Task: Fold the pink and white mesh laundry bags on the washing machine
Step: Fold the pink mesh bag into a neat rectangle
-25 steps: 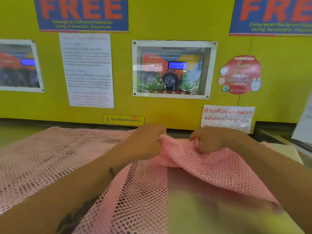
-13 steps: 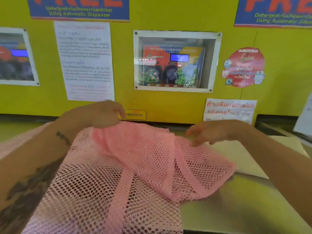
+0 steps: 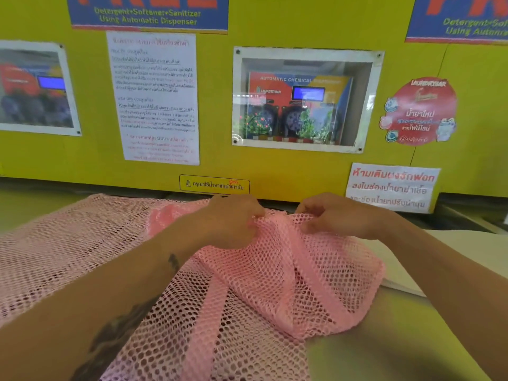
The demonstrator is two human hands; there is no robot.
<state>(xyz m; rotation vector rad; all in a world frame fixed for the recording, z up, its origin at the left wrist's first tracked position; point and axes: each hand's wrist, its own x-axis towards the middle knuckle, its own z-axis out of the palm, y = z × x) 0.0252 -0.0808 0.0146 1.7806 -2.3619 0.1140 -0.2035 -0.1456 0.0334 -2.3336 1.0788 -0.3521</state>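
A pink mesh laundry bag [image 3: 291, 276] lies bunched on the washing machine top [image 3: 384, 342], with a pink strap running down its middle. My left hand [image 3: 233, 221] pinches the bag's far edge near the wall. Just to the right, my right hand [image 3: 332, 215] pinches the same edge. The hands are a short gap apart. More pale pink mesh [image 3: 60, 248] spreads flat to the left under my left forearm. I cannot tell whether that is a separate bag.
A yellow wall panel [image 3: 275, 169] with notices and a dispenser window [image 3: 302, 100] stands right behind the bags. A white flat sheet or lid [image 3: 464, 248] lies at the right. Bare machine top shows at the lower right.
My left hand came back right and down from the raised left position to meet the right hand. The folded flap now lies bunched under both hands.
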